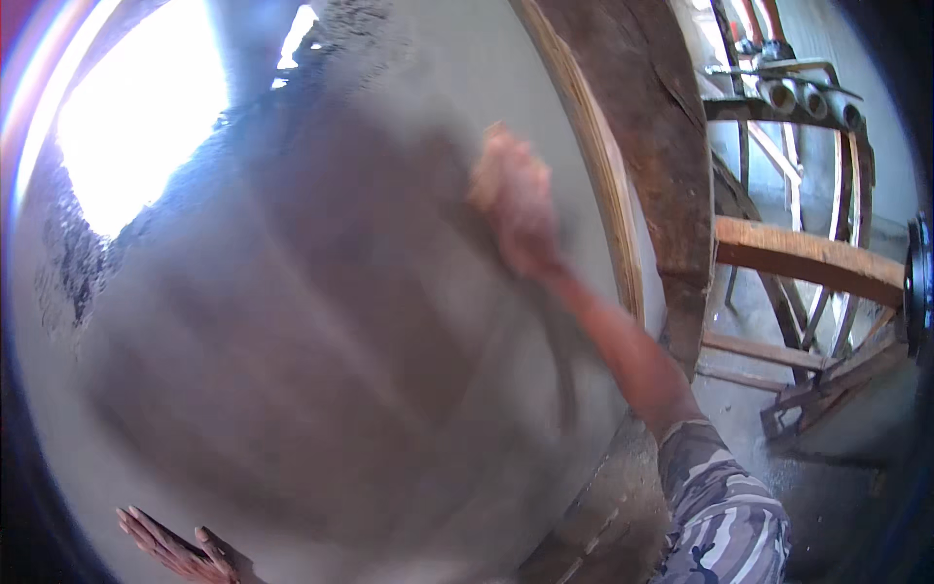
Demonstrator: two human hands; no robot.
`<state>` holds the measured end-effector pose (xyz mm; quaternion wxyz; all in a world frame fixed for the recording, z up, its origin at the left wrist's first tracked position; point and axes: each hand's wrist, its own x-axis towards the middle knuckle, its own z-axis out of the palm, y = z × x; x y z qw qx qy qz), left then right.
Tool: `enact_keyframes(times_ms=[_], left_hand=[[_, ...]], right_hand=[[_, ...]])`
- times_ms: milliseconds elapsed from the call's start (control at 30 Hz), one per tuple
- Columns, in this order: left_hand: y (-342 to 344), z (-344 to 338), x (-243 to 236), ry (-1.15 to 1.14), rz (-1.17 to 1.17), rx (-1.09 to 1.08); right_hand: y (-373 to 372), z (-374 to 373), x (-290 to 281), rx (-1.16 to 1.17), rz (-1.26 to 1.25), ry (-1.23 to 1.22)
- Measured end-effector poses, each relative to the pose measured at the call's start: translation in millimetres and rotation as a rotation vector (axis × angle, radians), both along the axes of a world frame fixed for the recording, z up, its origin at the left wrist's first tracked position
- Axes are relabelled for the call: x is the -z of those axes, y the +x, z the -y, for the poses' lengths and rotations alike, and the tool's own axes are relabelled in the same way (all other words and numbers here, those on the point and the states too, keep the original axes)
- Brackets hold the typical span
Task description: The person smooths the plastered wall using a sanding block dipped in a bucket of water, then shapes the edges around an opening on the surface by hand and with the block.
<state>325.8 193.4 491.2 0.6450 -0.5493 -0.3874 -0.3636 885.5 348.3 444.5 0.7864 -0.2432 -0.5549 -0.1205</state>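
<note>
A broad, smooth grey surface (438, 516) that looks wet fills most of the view, with a dark, smeared shadow or reflection across its middle. Over its right part my right hand (516, 200) is blurred by motion, its fingers curled in. Something tan may be in that grip, but its kind is lost in the blur. At the lower left my left hand (185, 550) is partly cut off by the lower edge. Its fingers are stretched out and hold nothing; whether they touch the surface, I cannot tell.
A pale wooden edge strip (593, 146) and a thick brown board (666, 146) border the surface on the right. Beyond them are a wooden beam (808, 255), several pipes (812, 102) on a rack, and a grey floor (739, 419). White glare (146, 117) covers the upper left.
</note>
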Motion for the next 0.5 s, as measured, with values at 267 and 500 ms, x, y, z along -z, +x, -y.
enact_keyframes(times_ms=[267,500], left_hand=[[16,-32,6,-0.146,0.122,0.027],[15,-31,1,-0.155,0.118,0.001]], right_hand=[[41,16,-108,0.736,0.180,-0.049],[150,-22,-196,0.725,-0.033,-0.017]])
